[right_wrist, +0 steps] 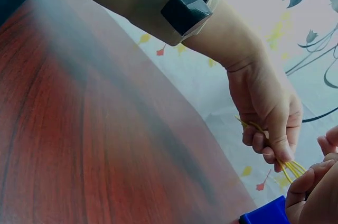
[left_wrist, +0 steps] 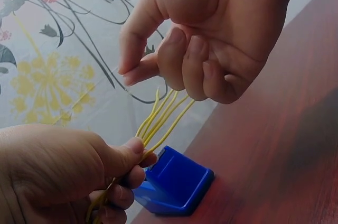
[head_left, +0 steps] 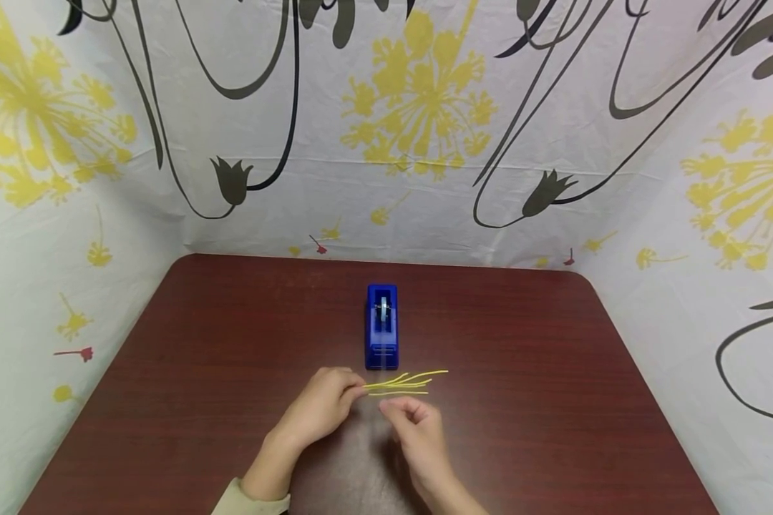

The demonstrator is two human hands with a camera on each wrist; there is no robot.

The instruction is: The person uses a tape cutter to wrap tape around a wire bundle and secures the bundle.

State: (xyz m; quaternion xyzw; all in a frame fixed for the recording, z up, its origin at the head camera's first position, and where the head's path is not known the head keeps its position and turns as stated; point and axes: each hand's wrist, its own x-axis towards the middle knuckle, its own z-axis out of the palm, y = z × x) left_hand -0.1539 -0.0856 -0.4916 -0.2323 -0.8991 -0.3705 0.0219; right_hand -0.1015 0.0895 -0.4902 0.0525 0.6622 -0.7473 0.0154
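A small bundle of thin yellow wires (head_left: 399, 384) runs out to the right from my left hand (head_left: 318, 406), which pinches it between thumb and index finger. In the left wrist view the wires (left_wrist: 158, 118) fan apart past the thumb, and their other ends show below the curled fingers. My right hand (head_left: 421, 440) hovers close beside the free ends, on the near side in the head view. Its thumb and index tips meet, its other fingers are curled, and nothing shows between them. Just beyond the wires stands a blue tape dispenser (head_left: 382, 350).
The dispenser carries a roll of clear tape (head_left: 383, 309) and stands on the dark red-brown wooden table (head_left: 502, 357). White cloth (head_left: 335, 207) with yellow and grey flower prints rises behind the table and along both sides.
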